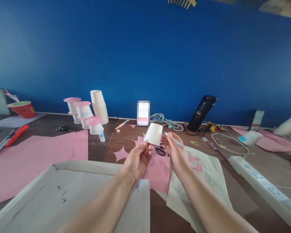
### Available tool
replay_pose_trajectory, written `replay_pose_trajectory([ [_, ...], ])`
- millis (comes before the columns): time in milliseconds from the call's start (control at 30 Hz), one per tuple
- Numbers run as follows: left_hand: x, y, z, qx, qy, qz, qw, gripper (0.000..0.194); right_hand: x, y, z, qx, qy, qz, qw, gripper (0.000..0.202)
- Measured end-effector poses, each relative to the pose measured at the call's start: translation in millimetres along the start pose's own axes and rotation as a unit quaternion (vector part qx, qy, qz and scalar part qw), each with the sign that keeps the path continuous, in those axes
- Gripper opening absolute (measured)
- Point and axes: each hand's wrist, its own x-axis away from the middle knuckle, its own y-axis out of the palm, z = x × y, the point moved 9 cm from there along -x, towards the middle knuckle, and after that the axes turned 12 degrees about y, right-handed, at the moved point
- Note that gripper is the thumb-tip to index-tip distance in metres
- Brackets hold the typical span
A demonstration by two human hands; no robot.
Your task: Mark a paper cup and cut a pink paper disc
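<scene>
- While the left hand (pixel 138 158) pinches a white paper cup (pixel 154 133) near its wide rim, thumb against fingers, the right hand (pixel 177 152) has its fingers closed around a pen-like stick (pixel 178 143).
- That cup is upside down, slightly tilted, above the pink sheet (pixel 158 173) and between the hands.
- The step in hand seems to be working the stick on the cup; whether they touch is unclear, apparently not.
- The next move would call for a steady cup and the stick's end brought to its surface.
- Counted: one held cup, one stick, one pair of scissors (pixel 160 150), one black flask (pixel 202 113).
- Five cups with pink discs (pixel 83 103) appear at left: two two-high stacks, one single.
- Beside them, the nested white cups (pixel 99 108) cannot be counted.
</scene>
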Motion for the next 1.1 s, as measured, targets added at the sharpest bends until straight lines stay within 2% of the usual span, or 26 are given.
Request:
replay_pose_trajectory([
  [100, 2.6, 1.6, -4.8, 0.004, -0.029, -0.011, 0.999, 0.004, 3.9, 24.2, 12.9, -0.027, 0.068, -0.114, 0.991, 0.040],
  [200, 3.5, 1.4, -6.8, -0.008, -0.036, -0.020, 0.999, 0.004, 10.7, 33.8, 16.3, -0.043, 0.096, -0.149, 0.983, 0.041],
  [500, 4.0, 7.0, -7.0, -0.114, 0.003, -0.079, 0.990, 0.011, -0.9, 15.0, 26.0, -0.060, 0.094, -0.082, 0.990, 0.046],
  [700, 3.9, 5.2, -6.6, -0.120, 0.009, -0.077, 0.990, 0.012, -3.7, 11.7, 27.7, -0.026, 0.077, -0.064, 0.995, 0.050],
  [767, 3.1, 3.3, -5.1, -0.115, 0.015, -0.061, 0.991, 0.010, -5.3, 2.5, 19.1, 0.012, 0.039, -0.018, 0.999, 0.050],
  [800, 2.6, 2.1, -3.9, -0.112, 0.018, -0.049, 0.992, 0.008, -4.2, -3.4, 9.4, 0.035, -0.001, 0.014, 0.999, 0.049],
  [867, 1.5, -0.2, -1.2, -0.108, 0.026, -0.025, 0.994, 0.006, 7.0, -10.2, -20.6, 0.081, -0.132, 0.064, 0.986, 0.043],
  [900, 0.9, -1.1, -0.2, -0.108, 0.028, -0.017, 0.994, 0.006, 17.9, -9.2, -37.0, 0.091, -0.211, 0.066, 0.971, 0.037],
  [933, 0.3, -1.8, 0.7, -0.109, 0.031, -0.011, 0.994, 0.006, 27.9, -4.8, -48.0, 0.109, -0.261, 0.053, 0.958, 0.032],
  [1033, -2.2, -1.9, 3.1, -0.102, 0.047, -0.017, 0.993, 0.007, 51.6, 16.0, -59.5, 0.205, -0.312, -0.010, 0.928, 0.024],
  [1100, -3.6, -0.7, 3.8, -0.095, 0.060, -0.033, 0.993, 0.011, 69.9, 34.7, -60.8, 0.282, -0.362, -0.067, 0.886, 0.020],
])
